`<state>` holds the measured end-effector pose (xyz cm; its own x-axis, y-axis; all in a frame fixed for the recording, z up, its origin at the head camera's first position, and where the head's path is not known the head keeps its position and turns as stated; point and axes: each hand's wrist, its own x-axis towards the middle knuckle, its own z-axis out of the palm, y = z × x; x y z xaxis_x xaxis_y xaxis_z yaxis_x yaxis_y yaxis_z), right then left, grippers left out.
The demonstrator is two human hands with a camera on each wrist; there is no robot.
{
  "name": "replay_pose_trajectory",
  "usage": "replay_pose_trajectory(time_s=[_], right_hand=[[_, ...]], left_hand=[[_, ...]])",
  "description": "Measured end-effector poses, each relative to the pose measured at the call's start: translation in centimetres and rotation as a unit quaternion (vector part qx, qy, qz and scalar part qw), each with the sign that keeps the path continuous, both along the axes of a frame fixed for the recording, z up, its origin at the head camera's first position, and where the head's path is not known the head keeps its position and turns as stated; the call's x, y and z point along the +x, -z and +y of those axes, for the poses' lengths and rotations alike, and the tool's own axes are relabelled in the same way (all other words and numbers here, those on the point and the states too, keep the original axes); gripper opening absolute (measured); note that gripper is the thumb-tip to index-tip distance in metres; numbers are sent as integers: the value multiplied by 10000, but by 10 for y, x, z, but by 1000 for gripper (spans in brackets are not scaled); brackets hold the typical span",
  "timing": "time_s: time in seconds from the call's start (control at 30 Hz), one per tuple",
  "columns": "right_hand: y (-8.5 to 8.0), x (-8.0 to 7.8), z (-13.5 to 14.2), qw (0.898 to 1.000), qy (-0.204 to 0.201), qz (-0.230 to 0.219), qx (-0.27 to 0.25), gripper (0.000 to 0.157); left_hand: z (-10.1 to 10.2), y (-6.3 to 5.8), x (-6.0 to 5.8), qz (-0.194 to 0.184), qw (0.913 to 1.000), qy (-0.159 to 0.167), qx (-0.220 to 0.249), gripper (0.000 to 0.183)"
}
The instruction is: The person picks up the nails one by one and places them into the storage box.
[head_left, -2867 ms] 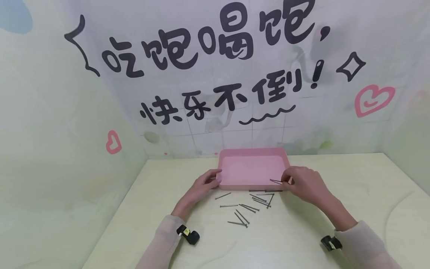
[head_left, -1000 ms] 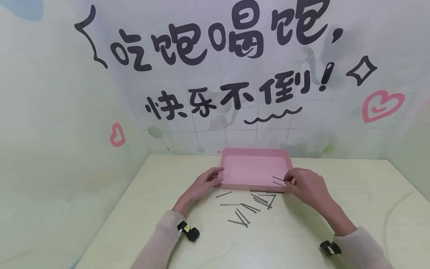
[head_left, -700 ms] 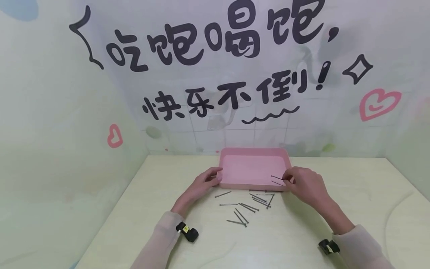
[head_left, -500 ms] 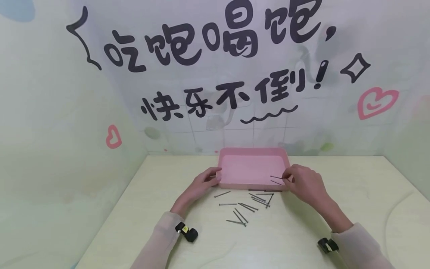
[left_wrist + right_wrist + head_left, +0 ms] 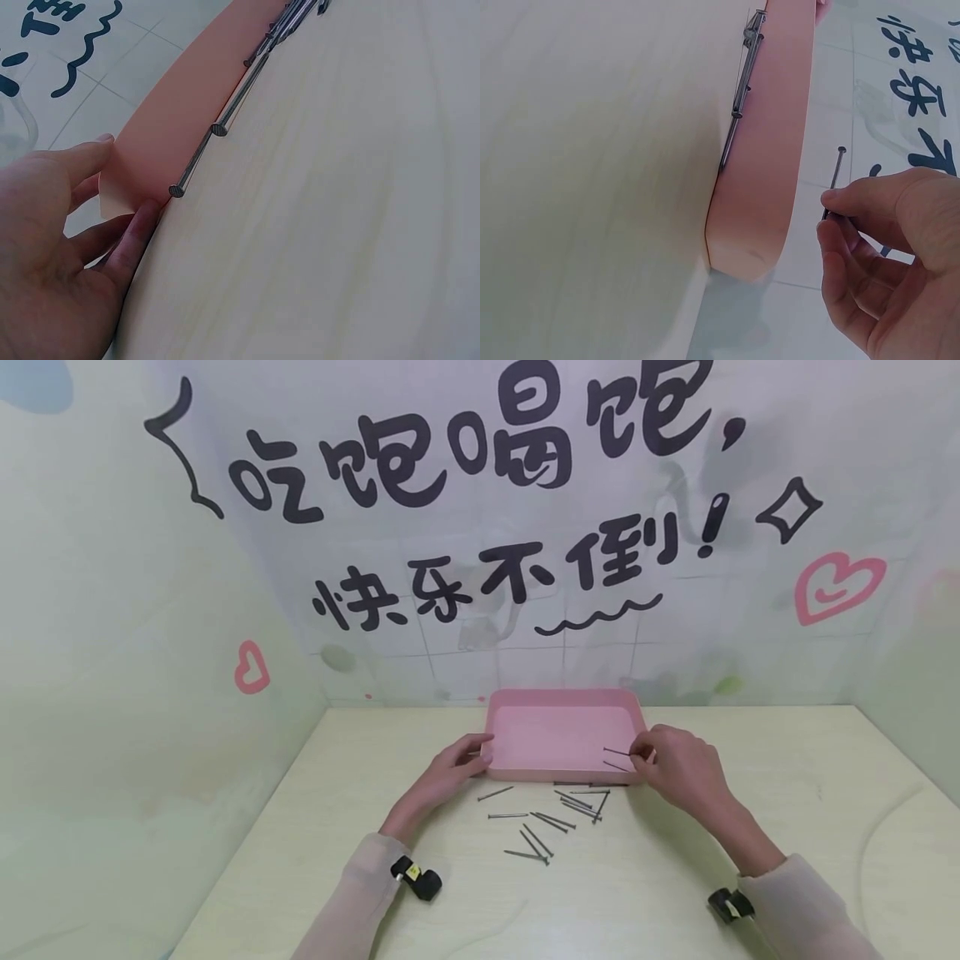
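Your left hand [image 5: 447, 770] grips the pink tray [image 5: 551, 737] between your hands; loose nails [image 5: 553, 820] lie between your wrists. Your right hand [image 5: 682, 768] pinches one nail [image 5: 837, 169], its head now parted from a dark line [image 5: 616, 767], perhaps its shadow: it's held above the tray floor.

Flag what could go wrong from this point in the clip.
The nail juts out well past the right hand that pinches it, so it might twist or slip loose.

Loose nails lie in front of the pink tray, some close against its wall; if the left hand, gripping the left end, shifts it, they could be pushed or roll.
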<state>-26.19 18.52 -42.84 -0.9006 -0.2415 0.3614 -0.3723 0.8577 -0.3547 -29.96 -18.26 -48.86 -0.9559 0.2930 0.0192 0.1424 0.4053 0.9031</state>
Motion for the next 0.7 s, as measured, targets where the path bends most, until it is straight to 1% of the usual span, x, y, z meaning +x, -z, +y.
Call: replay_pose_trajectory(time_s=[0.7], right_hand=[[0,-1,0,9997,111,-185,-141,7]], left_hand=[[0,-1,1,45,9999,-67,-108,48]])
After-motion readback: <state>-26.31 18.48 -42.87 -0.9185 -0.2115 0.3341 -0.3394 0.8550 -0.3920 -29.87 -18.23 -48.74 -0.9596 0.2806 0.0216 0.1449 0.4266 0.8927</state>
